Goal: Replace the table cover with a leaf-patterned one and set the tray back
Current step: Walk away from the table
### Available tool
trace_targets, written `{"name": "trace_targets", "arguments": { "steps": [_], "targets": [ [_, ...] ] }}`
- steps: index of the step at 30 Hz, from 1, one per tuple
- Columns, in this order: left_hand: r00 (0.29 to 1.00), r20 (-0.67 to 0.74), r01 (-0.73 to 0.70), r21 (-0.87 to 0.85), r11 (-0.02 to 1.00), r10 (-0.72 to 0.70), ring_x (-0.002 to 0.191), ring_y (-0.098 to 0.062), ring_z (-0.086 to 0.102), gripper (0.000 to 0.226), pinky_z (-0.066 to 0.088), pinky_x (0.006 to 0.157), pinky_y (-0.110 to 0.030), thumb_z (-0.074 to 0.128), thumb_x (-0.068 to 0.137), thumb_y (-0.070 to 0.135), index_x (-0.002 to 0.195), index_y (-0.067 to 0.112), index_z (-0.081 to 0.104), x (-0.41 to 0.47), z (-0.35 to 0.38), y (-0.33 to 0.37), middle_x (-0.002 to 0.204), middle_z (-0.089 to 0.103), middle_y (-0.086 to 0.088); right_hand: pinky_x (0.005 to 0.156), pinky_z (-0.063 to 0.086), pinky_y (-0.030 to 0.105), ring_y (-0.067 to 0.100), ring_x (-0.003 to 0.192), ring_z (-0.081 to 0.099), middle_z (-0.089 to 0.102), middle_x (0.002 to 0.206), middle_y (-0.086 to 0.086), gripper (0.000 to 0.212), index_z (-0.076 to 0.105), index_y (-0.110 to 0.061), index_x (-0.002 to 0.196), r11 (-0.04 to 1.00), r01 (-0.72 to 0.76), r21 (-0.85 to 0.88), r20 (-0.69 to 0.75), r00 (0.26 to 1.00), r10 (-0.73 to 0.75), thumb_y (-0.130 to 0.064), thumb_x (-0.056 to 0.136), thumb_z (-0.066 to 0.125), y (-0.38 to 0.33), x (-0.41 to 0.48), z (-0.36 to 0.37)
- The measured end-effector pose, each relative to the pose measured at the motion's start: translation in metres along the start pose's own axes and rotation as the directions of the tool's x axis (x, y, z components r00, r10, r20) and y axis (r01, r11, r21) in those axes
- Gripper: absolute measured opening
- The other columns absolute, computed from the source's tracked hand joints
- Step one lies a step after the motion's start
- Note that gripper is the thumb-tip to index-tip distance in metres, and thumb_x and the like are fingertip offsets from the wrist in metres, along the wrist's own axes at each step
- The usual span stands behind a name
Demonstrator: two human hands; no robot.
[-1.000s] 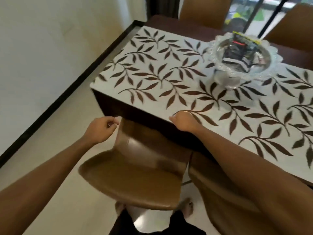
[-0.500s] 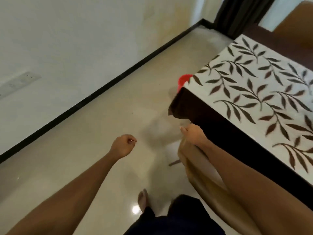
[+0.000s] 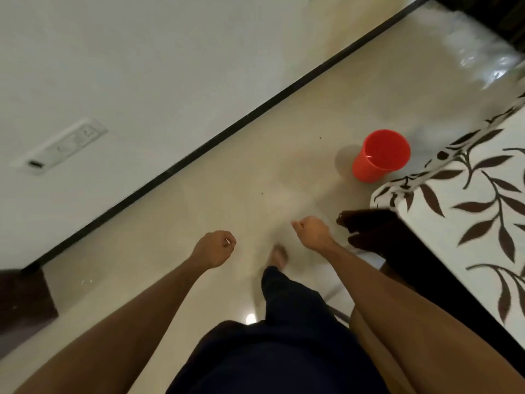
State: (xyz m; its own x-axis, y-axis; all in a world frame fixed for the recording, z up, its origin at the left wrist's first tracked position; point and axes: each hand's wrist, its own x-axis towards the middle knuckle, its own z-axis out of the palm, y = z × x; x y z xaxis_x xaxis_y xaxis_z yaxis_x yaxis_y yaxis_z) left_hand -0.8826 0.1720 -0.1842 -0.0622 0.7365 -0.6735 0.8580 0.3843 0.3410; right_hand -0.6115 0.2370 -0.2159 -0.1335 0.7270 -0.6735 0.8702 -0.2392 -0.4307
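Observation:
The white cover with dark brown leaves lies on the dark table at the right edge of the view; only its corner shows. The tray is out of view. My left hand hangs over the floor with its fingers curled and nothing in it. My right hand is also curled into a loose fist, empty, just left of the table's corner and not touching it.
A red plastic bucket stands on the pale tiled floor beyond the table corner. A white wall with a black skirting line and a socket plate runs on the left. A brown chair sits under my right forearm. My foot steps forward.
My view has swung left, away from the table top and the tray. My right hand has left the cover's edge and then the chair back. Both hands now hang free over the floor.

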Motion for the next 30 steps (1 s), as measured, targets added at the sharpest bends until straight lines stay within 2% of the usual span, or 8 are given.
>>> {"name": "trace_targets", "arguments": {
  "steps": [4, 6, 8, 12, 17, 23, 26, 30],
  "targets": [
    [0.996, 0.058, -0.066, 0.092, 0.994, 0.061, 0.096, -0.018, 0.064, 0.021, 0.046, 0.080, -0.026, 0.054, 0.096, 0.026, 0.108, 0.025, 0.071, 0.056, -0.050, 0.040, 0.103, 0.070, 0.002, 0.067, 0.039, 0.030, 0.021, 0.069, 0.050, 0.045, 0.060, -0.002, 0.054, 0.041, -0.017, 0.060, 0.999, -0.003, 0.033, 0.059, 0.998, 0.001, -0.042, 0.107, 0.038, -0.018, 0.039, -0.036],
    [0.990, 0.097, -0.112, 0.140, 0.984, 0.099, 0.099, -0.018, 0.065, 0.022, 0.048, 0.084, -0.026, 0.053, 0.097, 0.026, 0.109, 0.024, 0.071, 0.094, -0.073, 0.075, 0.108, 0.071, 0.003, 0.067, 0.036, 0.030, 0.019, 0.063, 0.045, 0.041, 0.058, -0.002, 0.055, 0.038, -0.017, 0.058, 0.996, -0.032, 0.081, 0.031, 0.999, 0.030, -0.043, 0.107, 0.038, -0.021, 0.065, -0.069],
    [0.984, 0.115, -0.152, 0.144, 0.978, 0.136, 0.099, -0.018, 0.065, 0.020, 0.049, 0.086, -0.027, 0.054, 0.097, 0.025, 0.108, 0.024, 0.072, 0.131, -0.091, 0.107, 0.107, 0.071, 0.003, 0.066, 0.036, 0.032, 0.018, 0.058, 0.041, 0.039, 0.056, -0.002, 0.056, 0.037, -0.017, 0.056, 0.987, -0.051, 0.152, -0.004, 0.999, 0.053, -0.042, 0.107, 0.039, -0.016, 0.090, -0.096],
    [0.965, 0.160, -0.236, 0.167, 0.957, 0.210, 0.096, -0.018, 0.064, 0.018, 0.051, 0.088, -0.030, 0.057, 0.097, 0.023, 0.104, 0.023, 0.073, 0.212, -0.117, 0.176, 0.103, 0.070, 0.003, 0.066, 0.036, 0.032, 0.024, 0.068, 0.047, 0.038, 0.057, -0.003, 0.054, 0.037, -0.020, 0.056, 0.950, -0.157, 0.269, -0.032, 0.985, 0.172, -0.040, 0.106, 0.041, 0.012, 0.137, -0.147],
    [0.915, 0.298, -0.342, 0.209, 0.916, 0.273, 0.087, -0.018, 0.065, 0.016, 0.050, 0.083, -0.029, 0.059, 0.095, 0.020, 0.103, 0.022, 0.073, 0.318, -0.140, 0.289, 0.097, 0.072, -0.003, 0.067, 0.039, 0.032, 0.023, 0.070, 0.052, 0.048, 0.063, 0.000, 0.050, 0.045, -0.018, 0.058, 0.800, -0.321, 0.507, -0.070, 0.910, 0.409, -0.037, 0.104, 0.046, 0.074, 0.176, -0.216],
    [0.846, 0.432, -0.440, 0.231, 0.868, 0.313, 0.085, -0.018, 0.069, 0.012, 0.054, 0.084, -0.033, 0.061, 0.092, 0.021, 0.094, 0.027, 0.072, 0.397, -0.141, 0.428, 0.089, 0.073, 0.002, 0.071, 0.043, 0.032, 0.030, 0.078, 0.061, 0.058, 0.073, 0.008, 0.053, 0.046, -0.020, 0.057, 0.634, -0.432, 0.642, -0.066, 0.792, 0.607, -0.043, 0.104, 0.046, 0.129, 0.192, -0.282],
    [0.817, 0.488, -0.459, 0.225, 0.860, 0.308, 0.086, -0.019, 0.069, 0.014, 0.055, 0.086, -0.035, 0.060, 0.091, 0.020, 0.094, 0.027, 0.072, 0.420, -0.125, 0.481, 0.089, 0.073, 0.002, 0.079, 0.054, 0.039, 0.032, 0.082, 0.067, 0.066, 0.077, 0.012, 0.051, 0.060, -0.014, 0.066, 0.532, -0.432, 0.728, -0.018, 0.764, 0.645, -0.046, 0.103, 0.046, 0.156, 0.205, -0.287],
    [0.773, 0.540, -0.503, 0.201, 0.841, 0.333, 0.089, -0.018, 0.067, 0.013, 0.053, 0.087, -0.033, 0.059, 0.092, 0.020, 0.094, 0.029, 0.069, 0.463, -0.083, 0.536, 0.091, 0.070, 0.005, 0.072, 0.046, 0.032, 0.024, 0.075, 0.058, 0.055, 0.067, 0.002, 0.048, 0.049, -0.023, 0.059, 0.489, -0.450, 0.748, 0.034, 0.761, 0.648, -0.043, 0.103, 0.047, 0.196, 0.246, -0.295]
  ]
}}
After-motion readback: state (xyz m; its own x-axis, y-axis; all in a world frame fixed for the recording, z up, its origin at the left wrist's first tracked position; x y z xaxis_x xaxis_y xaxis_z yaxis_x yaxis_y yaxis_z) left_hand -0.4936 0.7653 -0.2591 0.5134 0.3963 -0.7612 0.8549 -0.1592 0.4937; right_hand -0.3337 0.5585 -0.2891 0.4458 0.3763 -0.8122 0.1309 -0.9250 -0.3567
